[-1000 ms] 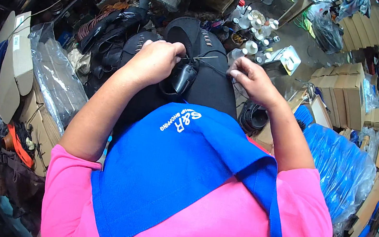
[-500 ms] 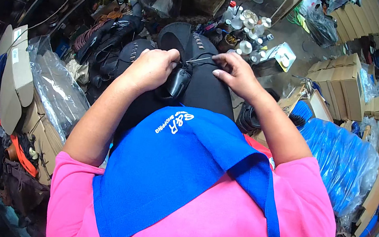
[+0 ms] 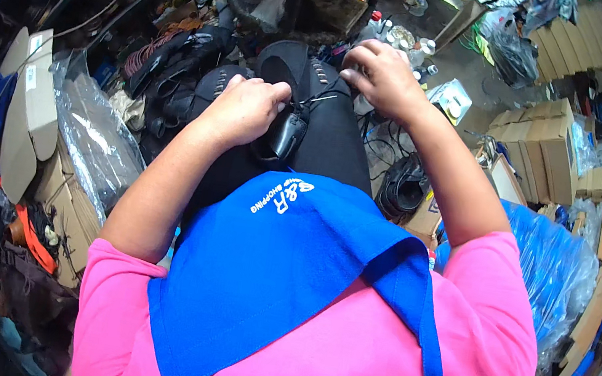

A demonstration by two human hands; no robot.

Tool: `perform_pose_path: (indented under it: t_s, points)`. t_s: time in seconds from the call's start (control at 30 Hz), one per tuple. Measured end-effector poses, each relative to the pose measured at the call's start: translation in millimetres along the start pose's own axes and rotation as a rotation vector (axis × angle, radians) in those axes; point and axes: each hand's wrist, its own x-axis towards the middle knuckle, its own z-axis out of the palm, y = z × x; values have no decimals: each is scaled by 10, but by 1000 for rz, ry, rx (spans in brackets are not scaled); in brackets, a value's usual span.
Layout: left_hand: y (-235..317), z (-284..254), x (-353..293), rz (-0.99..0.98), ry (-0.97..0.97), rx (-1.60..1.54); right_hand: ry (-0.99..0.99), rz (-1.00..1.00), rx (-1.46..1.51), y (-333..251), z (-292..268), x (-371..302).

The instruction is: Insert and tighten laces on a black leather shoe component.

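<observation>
A black shoe (image 3: 287, 134) lies across my lap between my knees, its rounded, shiny end toward me. My left hand (image 3: 245, 109) is closed on the shoe's left side, thumb and fingertips pressed at its edge. A thin, light, needle-like tool (image 3: 318, 100) sticks out from the shoe toward the right, with dark strands near it. My right hand (image 3: 385, 81) is raised to the right of the shoe, fingers curled and thumb close to the forefinger. Whatever it pinches is too fine or hidden to make out. Light stitch-like marks (image 3: 319, 72) show on the dark cloth over my right knee.
Several bottles and jars (image 3: 406, 41) stand on the floor ahead, beside a white container (image 3: 449, 100). Dark shoes (image 3: 169, 85) are heaped at left, near a plastic-wrapped stack (image 3: 96, 136). At right are cardboard boxes (image 3: 534, 144), a blue plastic-wrapped bundle (image 3: 546, 253) and a black coil-like item (image 3: 403, 187).
My right hand has moved up and away from the shoe, over the bottles. My left hand stays at the shoe's side. The needle-like tool still sticks out to the right.
</observation>
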Motion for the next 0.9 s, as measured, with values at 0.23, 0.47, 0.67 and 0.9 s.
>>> perform_pose_path:
  t_s: [0.23, 0.47, 0.67, 0.9]
  points:
    - [-40, -7, -70, -9, -16, 41, -368, -338, -211, -506, 74, 125]
    - [-578, -239, -764, -99, 141, 228, -290, -265, -89, 15, 119, -121]
    - [-827, -636, -1401, -353, 487, -605, -138, 439, 881, 449, -80, -329]
    - [306, -719, -539, 339, 146, -1651, -118, 123, 1941, -695, 5, 330]
